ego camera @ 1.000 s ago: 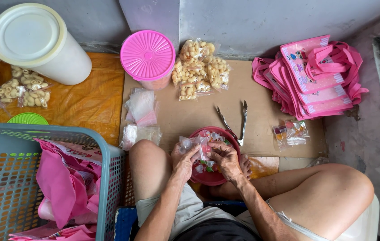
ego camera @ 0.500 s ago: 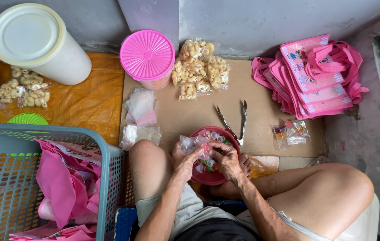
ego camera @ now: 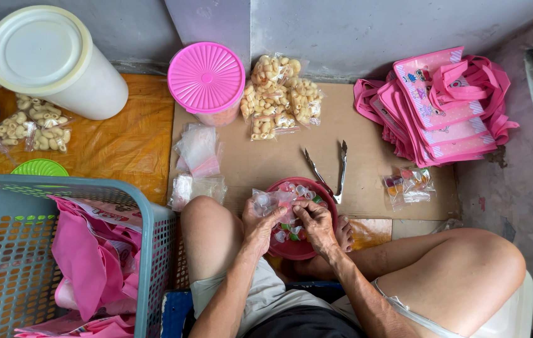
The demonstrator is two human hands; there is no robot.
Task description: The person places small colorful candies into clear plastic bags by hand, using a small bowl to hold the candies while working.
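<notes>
Plastic bag (ego camera: 271, 201) lies lengthwise leftward between both hands' fingers (ego camera: 296, 216).

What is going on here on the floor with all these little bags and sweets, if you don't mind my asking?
A person sits on the floor with a red bowl of small wrapped sweets between their legs. Both the left hand and the right hand hold a small clear plastic bag over the bowl. Metal tongs lie on the cardboard beside it, with bagged snacks, a filled sweet bag and pink tote bags nearby.
</notes>
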